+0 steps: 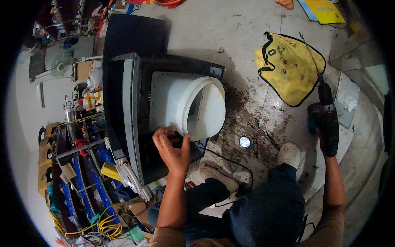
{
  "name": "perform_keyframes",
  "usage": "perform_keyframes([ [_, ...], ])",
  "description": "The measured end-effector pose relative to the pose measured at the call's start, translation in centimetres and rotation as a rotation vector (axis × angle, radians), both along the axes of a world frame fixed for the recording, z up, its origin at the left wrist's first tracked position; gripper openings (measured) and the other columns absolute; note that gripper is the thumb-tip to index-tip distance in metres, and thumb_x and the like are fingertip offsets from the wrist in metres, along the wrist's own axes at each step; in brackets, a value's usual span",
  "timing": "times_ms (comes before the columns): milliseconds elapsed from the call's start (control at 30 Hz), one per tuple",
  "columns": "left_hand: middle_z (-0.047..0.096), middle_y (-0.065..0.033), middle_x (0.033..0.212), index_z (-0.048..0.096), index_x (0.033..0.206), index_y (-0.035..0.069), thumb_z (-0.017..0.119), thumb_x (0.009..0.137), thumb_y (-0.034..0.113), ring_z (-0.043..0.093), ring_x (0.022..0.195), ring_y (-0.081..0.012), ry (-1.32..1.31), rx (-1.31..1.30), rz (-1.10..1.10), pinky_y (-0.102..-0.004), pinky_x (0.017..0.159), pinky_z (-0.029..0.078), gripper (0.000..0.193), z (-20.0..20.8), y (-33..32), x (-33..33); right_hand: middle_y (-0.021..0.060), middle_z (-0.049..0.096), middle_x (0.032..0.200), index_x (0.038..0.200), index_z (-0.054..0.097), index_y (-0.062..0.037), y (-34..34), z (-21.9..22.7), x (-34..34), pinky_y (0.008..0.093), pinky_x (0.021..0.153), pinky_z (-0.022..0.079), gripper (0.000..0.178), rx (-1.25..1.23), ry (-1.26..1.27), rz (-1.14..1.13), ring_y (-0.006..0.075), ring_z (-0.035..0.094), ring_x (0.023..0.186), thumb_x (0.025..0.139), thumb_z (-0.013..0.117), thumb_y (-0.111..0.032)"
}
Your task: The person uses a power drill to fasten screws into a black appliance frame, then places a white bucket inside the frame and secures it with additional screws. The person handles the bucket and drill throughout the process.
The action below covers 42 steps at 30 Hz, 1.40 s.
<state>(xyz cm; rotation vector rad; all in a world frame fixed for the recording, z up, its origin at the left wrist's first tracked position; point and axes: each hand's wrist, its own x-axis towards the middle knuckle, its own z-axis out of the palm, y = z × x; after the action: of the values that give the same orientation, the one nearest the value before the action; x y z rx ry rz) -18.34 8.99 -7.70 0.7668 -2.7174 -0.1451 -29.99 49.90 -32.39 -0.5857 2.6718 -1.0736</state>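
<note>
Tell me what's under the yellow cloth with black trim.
Pale floor tiles show around the yellow cloth, with a seam running up to its edge; anything beneath it is covered.

White, thick-rimmed round tub (212,113) and black handheld power drill (328,117), well apart.
The tub is tipped over, open mouth facing right; the drill, to its right, points its long, thin bit forward, slightly leftward.

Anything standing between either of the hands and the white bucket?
Nothing visible blocks the left hand: it is at the near rim of the white bucket. The right hand holds a black drill; between it and the bucket, dark tools and a round silvery object lie on the floor, below open space.
</note>
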Motion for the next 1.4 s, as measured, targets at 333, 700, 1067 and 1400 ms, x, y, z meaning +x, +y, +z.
perform_keyframes([
  [333, 0.056, -0.0109, 0.077, 0.050, 0.100, 0.001, 0.070, 0.071, 0.014, 0.058, 0.064, -0.0219, -0.374, -0.054, 0.127, -0.0323, 0.063, 0.048, 0.037, 0.6, 1.5, -1.7, 0.0151, 0.053, 0.119, 0.122, 0.050, -0.0049, -1.5, 5.4, 1.4, 0.0382, 0.097, 0.036, 0.047, 0.125, 0.141, 0.158, 0.0318, 0.047, 0.113, 0.077, 0.064, -0.013],
  [700, 0.052, -0.0129, 0.081, 0.050, 0.091, -0.001, 0.076, 0.064, 0.009, 0.059, 0.075, -0.0236, -0.257, 0.308, 0.082, -0.0322, 0.062, 0.049, 0.038, 1.1, -0.6, 0.4, 0.0135, 0.055, 0.110, 0.111, 0.056, -0.0113, -7.9, 8.8, 0.3, 0.0384, 0.089, 0.042, 0.037, -0.105, -0.124, 0.482, 0.0295, 0.052, 0.103, 0.075, 0.064, -0.017],
  [1067, 0.052, -0.0136, 0.089, 0.047, 0.100, -0.005, 0.078, 0.062, 0.005, 0.056, 0.079, -0.0210, -0.165, 0.306, 0.084, -0.0294, 0.068, 0.047, 0.050, 2.8, -1.1, 3.2, 0.0121, 0.059, 0.096, 0.106, 0.058, -0.0087, -12.0, 6.1, -2.3, 0.0367, 0.086, 0.046, 0.035, -0.513, -0.879, 0.302, 0.0285, 0.058, 0.092, 0.072, 0.066, -0.007],
  [1400, 0.053, -0.0139, 0.089, 0.047, 0.098, -0.004, 0.080, 0.062, 0.009, 0.056, 0.077, -0.0189, -0.202, 0.309, 0.045, -0.0291, 0.065, 0.047, 0.050, 3.1, -1.7, 3.3, 0.0039, 0.063, 0.102, 0.116, 0.055, -0.0036, -14.7, 4.5, -2.9, 0.0274, 0.082, 0.047, 0.038, -0.718, -1.259, 0.189, 0.0113, 0.058, 0.088, 0.080, 0.064, -0.011],
])
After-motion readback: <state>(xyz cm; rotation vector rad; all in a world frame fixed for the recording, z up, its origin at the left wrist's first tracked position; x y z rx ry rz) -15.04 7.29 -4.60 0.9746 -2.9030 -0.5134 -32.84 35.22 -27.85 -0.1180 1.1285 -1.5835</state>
